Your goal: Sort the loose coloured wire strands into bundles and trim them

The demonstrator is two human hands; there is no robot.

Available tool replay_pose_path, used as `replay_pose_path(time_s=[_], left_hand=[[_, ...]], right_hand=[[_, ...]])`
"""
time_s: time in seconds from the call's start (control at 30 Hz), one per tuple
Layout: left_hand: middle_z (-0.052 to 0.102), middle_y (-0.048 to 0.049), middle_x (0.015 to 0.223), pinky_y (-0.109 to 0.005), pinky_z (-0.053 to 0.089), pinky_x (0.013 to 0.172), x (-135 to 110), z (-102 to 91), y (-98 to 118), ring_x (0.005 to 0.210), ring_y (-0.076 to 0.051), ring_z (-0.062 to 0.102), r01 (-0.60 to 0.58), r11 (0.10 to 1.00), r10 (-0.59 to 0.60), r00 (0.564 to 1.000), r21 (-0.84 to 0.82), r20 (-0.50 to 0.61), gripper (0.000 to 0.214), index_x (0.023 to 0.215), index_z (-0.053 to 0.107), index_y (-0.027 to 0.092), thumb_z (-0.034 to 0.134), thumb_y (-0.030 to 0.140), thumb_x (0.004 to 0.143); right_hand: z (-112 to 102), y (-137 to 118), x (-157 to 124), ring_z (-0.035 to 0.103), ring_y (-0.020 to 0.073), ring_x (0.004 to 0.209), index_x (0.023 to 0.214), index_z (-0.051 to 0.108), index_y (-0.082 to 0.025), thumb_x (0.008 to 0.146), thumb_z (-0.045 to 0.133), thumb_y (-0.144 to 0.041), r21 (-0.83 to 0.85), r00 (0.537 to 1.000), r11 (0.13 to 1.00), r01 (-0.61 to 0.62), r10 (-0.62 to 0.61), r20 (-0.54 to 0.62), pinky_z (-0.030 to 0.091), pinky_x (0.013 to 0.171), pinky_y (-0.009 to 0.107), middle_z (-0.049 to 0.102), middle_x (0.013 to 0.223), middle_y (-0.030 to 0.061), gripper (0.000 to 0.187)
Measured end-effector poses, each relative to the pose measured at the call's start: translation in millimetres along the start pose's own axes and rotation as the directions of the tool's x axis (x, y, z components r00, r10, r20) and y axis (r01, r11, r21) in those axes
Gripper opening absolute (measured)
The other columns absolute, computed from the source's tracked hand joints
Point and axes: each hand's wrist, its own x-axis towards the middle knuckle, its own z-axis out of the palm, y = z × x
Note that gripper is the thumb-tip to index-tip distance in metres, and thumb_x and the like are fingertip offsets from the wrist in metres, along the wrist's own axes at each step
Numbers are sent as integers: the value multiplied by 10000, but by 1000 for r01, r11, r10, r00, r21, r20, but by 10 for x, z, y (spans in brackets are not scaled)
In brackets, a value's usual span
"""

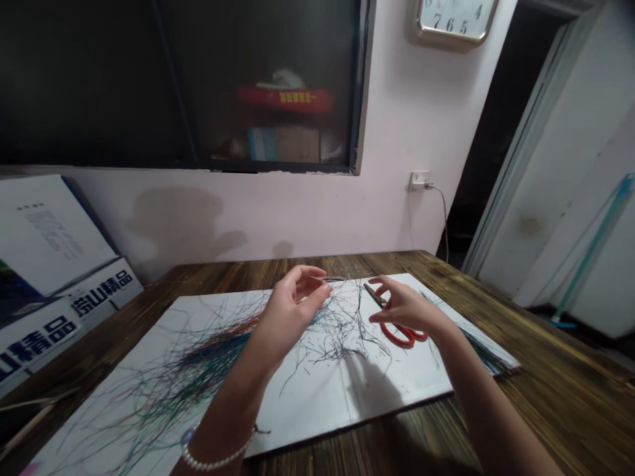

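My left hand (297,301), with a beaded bracelet (215,457) at the wrist, is curled above a white board (302,416). A thin greyish wire (337,278) sticks out from between its thumb and fingers. My right hand (409,307) has thumb and fingers apart, right over red-handled scissors (403,337); whether it touches them I cannot tell. Between the hands lies a tangle of thin dark wires (342,330) with short cut bits around it. Left of it, partly behind my left forearm, spreads a large bundle of green, blue and orange wires (198,363).
Another wire bundle (483,350) lies at the board's right end. The board rests on a wooden table (540,396) against a wall with a dark window (258,39). Printed boxes (54,324) stand at the left. A cord (444,211) hangs from a wall socket (419,180).
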Motion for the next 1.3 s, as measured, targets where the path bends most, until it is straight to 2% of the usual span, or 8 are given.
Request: replay_pose_path(time_s=[0.27, 0.43, 0.6, 0.7, 0.93, 1.3], left_hand=[[644, -82, 1036, -287, 451, 844, 78, -162, -9, 1049, -205, 560, -97, 991, 74, 972, -97, -221, 334, 976, 588, 174, 708, 251, 675], [622, -69, 1049, -304, 386, 963, 121, -222, 8, 1098, -211, 529, -173, 950, 74, 934, -261, -350, 417, 967, 579, 168, 734, 183, 580], [618, -73, 1033, -321, 354, 1000, 139, -282, 42, 1088, -212, 522, -241, 919, 84, 893, -312, -441, 432, 948, 576, 160, 728, 152, 544], [616, -65, 1005, -313, 357, 1000, 141, -318, 47, 1076, -205, 526, -266, 902, 84, 880, -340, -467, 426, 928, 577, 163, 731, 132, 533], [603, -41, 1006, -270, 364, 998, 107, -344, 89, 1113, -184, 512, -243, 898, 55, 888, -366, -456, 357, 904, 576, 185, 722, 124, 584], [605, -29, 1030, -283, 318, 1071, 115, -460, 113, 1203, -190, 475, -276, 876, 35, 855, -396, -517, 321, 893, 579, 202, 663, 70, 613]], right_hand=[[-144, -41, -97, 596, 196, 780, 1221, 468, -213, 682, 711, -349, -15, 1000, 1000, 9, -9, 14, 476, 627, 311, 570, 1116, 117, 606], [-92, -74, -66, 598, 211, 825, 1179, 522, -190, 704, 699, -362, -10, 1000, 1000, 25, -25, 4, 479, 675, 325, 601, 1088, 124, 536], [-7, -138, -20, 606, 207, 863, 1115, 571, -193, 736, 669, -349, 20, 998, 998, 52, -52, -25, 476, 706, 315, 610, 1097, 112, 421], [55, -159, 12, 611, 206, 879, 1068, 598, -189, 736, 673, -336, 46, 996, 996, 79, -77, -47, 474, 713, 305, 622, 1077, 108, 371], [205, -150, 118, 631, 198, 828, 963, 636, -169, 737, 670, -318, 107, 990, 986, 125, -116, -82, 474, 669, 289, 649, 1028, 104, 272], [262, -129, 138, 632, 181, 719, 938, 651, -149, 702, 688, -308, 158, 983, 976, 149, -129, -130, 467, 610, 278, 661, 976, 103, 287]])
